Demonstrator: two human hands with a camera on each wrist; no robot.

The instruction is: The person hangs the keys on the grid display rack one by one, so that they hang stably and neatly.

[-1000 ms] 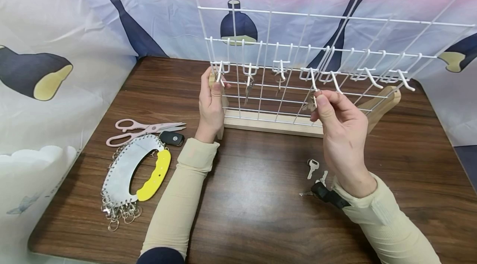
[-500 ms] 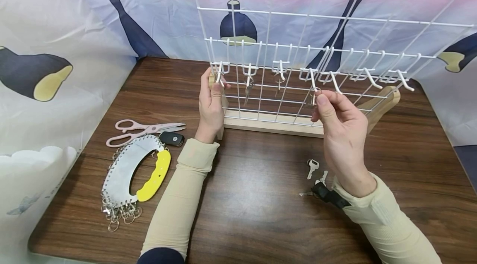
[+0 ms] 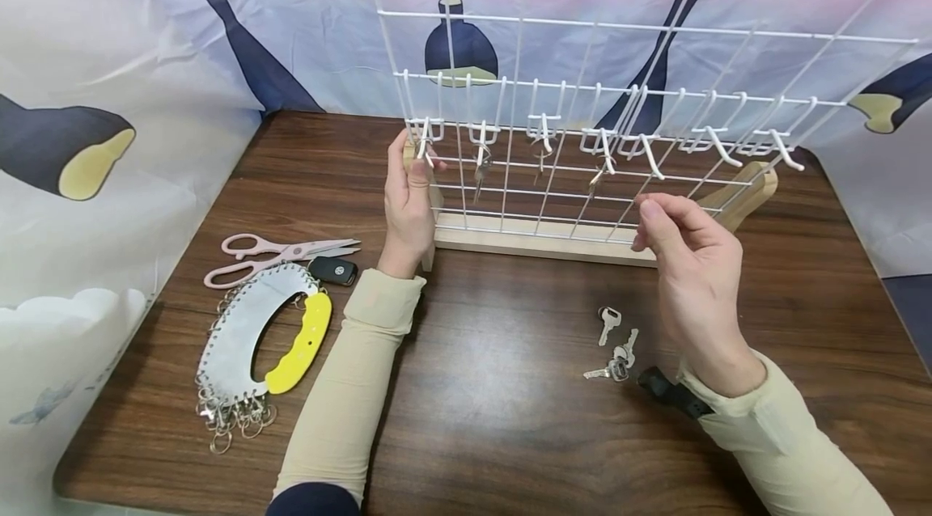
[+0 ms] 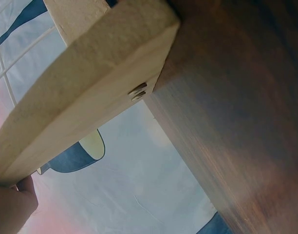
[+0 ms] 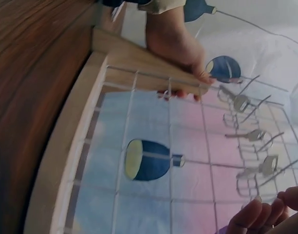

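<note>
My left hand (image 3: 408,213) grips the left wooden upright (image 4: 90,73) of a white wire grid rack, its thumb on the near side. The rack's wooden base (image 3: 539,244) sits on the table. A row of white hooks crosses the grid, and several carry keys on rings. One key (image 3: 595,181) hangs from the fourth hook from the left. My right hand (image 3: 699,269) is in front of the grid, right of and below that key. Its fingers are loosely bent, and nothing shows between thumb and fingertips. In the right wrist view, hanging keys (image 5: 270,165) are just above the fingers.
Several loose keys (image 3: 608,325) lie on the table (image 3: 480,435) below the right hand. At left are pink scissors (image 3: 251,257), a black car key (image 3: 333,270) and a metal plate (image 3: 233,338) with a yellow handle and many rings. Three hooks at right (image 3: 721,148) hold nothing.
My right hand has let go of the key at the fourth hook and drawn away to the right and down. The key now hangs there. My left hand keeps its grip.
</note>
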